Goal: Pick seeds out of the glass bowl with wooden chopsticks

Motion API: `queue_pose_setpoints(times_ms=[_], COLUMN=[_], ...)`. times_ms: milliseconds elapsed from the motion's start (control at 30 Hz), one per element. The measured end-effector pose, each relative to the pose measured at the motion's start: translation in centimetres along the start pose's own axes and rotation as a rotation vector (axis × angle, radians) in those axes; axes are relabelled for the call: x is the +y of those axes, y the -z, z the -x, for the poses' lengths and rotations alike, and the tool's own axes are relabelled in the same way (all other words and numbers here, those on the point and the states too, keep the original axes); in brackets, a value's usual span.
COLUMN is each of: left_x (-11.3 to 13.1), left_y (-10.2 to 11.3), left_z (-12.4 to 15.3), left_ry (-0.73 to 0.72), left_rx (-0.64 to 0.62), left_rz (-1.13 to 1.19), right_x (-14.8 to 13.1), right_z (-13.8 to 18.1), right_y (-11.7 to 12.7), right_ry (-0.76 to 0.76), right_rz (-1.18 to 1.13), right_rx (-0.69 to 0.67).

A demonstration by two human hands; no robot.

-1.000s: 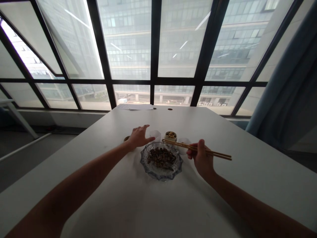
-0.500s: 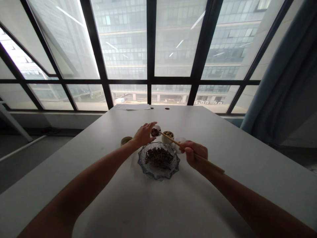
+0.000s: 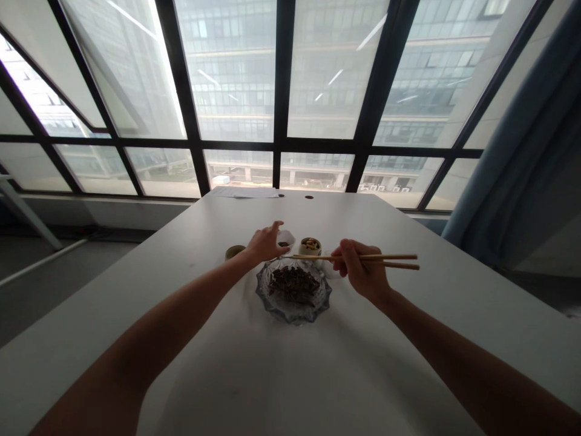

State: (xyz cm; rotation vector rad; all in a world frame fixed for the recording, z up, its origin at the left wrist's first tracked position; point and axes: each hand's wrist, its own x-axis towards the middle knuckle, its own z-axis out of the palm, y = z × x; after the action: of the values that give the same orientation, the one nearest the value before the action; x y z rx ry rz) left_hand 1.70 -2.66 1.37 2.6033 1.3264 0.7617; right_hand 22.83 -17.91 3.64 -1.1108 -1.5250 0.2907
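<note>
A scalloped glass bowl [image 3: 276, 303] full of dark seeds sits mid-table. My right hand [image 3: 361, 270] is closed on a pair of wooden chopsticks [image 3: 390, 261], held level, their tips reaching left over the bowl's far rim. My left hand [image 3: 265, 242] rests behind the bowl, fingers curled round a small white cup [image 3: 287, 237] with a few dark seeds inside. Right of it stands a small cup of pale nuts [image 3: 310, 246]. A clear cup [image 3: 327, 266] is partly hidden behind my right hand.
A small brown-topped cup [image 3: 235, 251] stands left of my left wrist. Papers [image 3: 247, 192] lie at the white table's [image 3: 281, 375] far edge by two dark holes. Large windows rise behind; a blue curtain [image 3: 521, 157] hangs at right.
My right hand swung the chopsticks from pointing into the white cup to lying level over the bowl's far rim. My left hand stays at the white cup.
</note>
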Motion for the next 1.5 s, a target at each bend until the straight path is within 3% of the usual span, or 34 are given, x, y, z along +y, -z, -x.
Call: queue_pose_setpoints(times_ms=[233,400,500,633,767,967,1033,1167,1300,1500], left_x=[-1.9,-2.0,-2.3,-3.8,-5.9,-7.9,-8.3,-8.8,-8.7,-8.5], left_y=[-0.8,0.0,1.3,2.8,3.0,1.2,0.5,-0.3,-0.3,0.0], left_z=[-0.5,0.1,1.5,4.4,6.8,8.8,9.4,10.0,9.9,9.9], left_ry=[0.125,0.133,0.067,-0.012,0.107,0.238,0.275,0.306,0.318,0.336], left_rx=[-0.076,-0.123,-0.065,0.123,0.236,0.335,0.332,0.282,0.271,0.266], left_rz=[-0.004,0.001,0.017,-0.008,-0.02,0.148,0.24,0.363,0.344,0.311], right_x=[0.0,-0.5,-0.8,-1.0,-0.8,-0.3,-0.5,-0.9,-0.7,-0.4], right_z=[1.5,1.8,1.5,0.8,0.2,-0.7,-0.8,-0.6,-0.5,-0.3], right_y=[-0.5,-0.5,0.8,2.1,1.7,1.3,1.6,1.8,1.7,1.8], right_ry=[0.027,0.079,0.025,-0.116,-0.125,-0.087,-0.1,-0.124,-0.15,-0.182], right_rz=[0.159,0.145,0.075,-0.035,-0.029,0.03,0.022,0.033,0.07,0.093], right_rx=[-0.203,-0.365,-0.338,-0.337,-0.451,-0.259,-0.229,-0.316,-0.395,-0.372])
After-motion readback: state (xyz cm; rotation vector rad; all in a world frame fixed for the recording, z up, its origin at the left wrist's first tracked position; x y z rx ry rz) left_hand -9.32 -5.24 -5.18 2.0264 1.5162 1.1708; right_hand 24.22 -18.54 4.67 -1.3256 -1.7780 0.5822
